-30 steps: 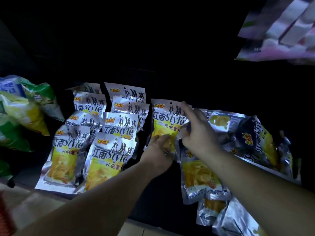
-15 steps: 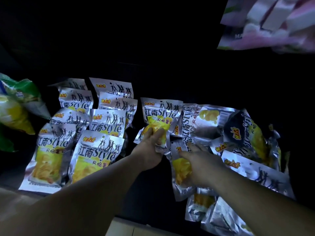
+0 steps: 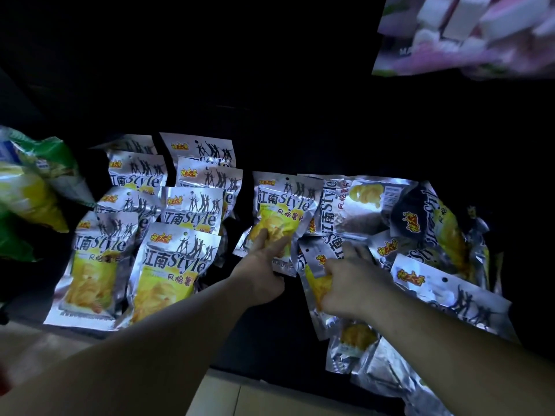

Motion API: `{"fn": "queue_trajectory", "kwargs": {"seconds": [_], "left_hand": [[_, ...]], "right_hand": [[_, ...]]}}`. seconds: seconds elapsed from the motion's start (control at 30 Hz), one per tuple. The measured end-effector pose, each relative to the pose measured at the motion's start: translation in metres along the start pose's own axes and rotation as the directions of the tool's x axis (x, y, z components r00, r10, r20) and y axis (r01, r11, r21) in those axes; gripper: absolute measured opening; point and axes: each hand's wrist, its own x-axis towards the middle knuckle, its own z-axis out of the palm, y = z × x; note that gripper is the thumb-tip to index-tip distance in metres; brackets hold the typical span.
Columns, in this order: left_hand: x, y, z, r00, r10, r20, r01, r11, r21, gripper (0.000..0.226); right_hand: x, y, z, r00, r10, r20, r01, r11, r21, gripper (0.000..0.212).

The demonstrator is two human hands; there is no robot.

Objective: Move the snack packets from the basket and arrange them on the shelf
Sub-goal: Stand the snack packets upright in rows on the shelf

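Grip, right: the right hand point(image 3: 348, 283) is closed around a silver packet point(image 3: 315, 283), fingers curled over its yellow print, thumb side up.
Grip, left: the left hand point(image 3: 260, 273) is pressed on the upright packet point(image 3: 280, 217); its fingertips point(image 3: 262, 235) are laid flat on the lower edge, and a full clamp cannot be confirmed.
Near edge: a loose heap of packets point(image 3: 378, 367) is seen spilling over the shelf front, below the right forearm.
Shelf: the dark shelf point(image 3: 264, 334) is only faintly made out under the packets.
Left block: neat rows of packets point(image 3: 168, 223) are stacked overlapping, labels facing up.
Right side: a jumbled pile point(image 3: 420, 223) is lying at mixed angles, touching the held packet.
Far left: green and yellow bags point(image 3: 33, 187) are lying beside the rows.
Far top right: a pink and white pack point(image 3: 468, 34) is seen, blurred.
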Motion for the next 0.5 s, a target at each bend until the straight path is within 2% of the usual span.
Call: {"fn": "queue_trajectory", "kwargs": {"seconds": [0.1,0.2,0.3,0.4,0.5], "left_hand": [[-0.002,-0.001,0.001,1.000,0.012,0.016,-0.013,0.999,0.043,0.093],[-0.002,-0.007,0.000,0.995,0.020,-0.100,-0.008,0.994,0.113,0.086],[-0.004,-0.016,-0.001,0.983,0.031,-0.183,-0.011,0.994,0.113,0.075],[-0.010,-0.027,0.002,0.983,0.061,-0.171,-0.045,0.995,0.091,0.073],[-0.013,-0.037,0.003,0.986,0.077,-0.149,-0.063,0.993,0.095,0.073]], "right_hand": [[0.002,0.005,0.008,0.998,0.017,-0.062,-0.019,0.999,-0.035,0.059],[0.007,0.006,0.010,0.994,0.022,-0.108,-0.030,0.997,-0.071,0.063],[0.011,-0.002,0.003,0.987,0.012,-0.158,-0.035,0.989,-0.142,0.070],[0.017,-0.013,0.000,0.975,-0.046,-0.218,-0.008,0.970,-0.241,0.064],[0.025,-0.016,0.006,0.982,-0.058,-0.179,0.026,0.983,-0.181,0.060]]}}
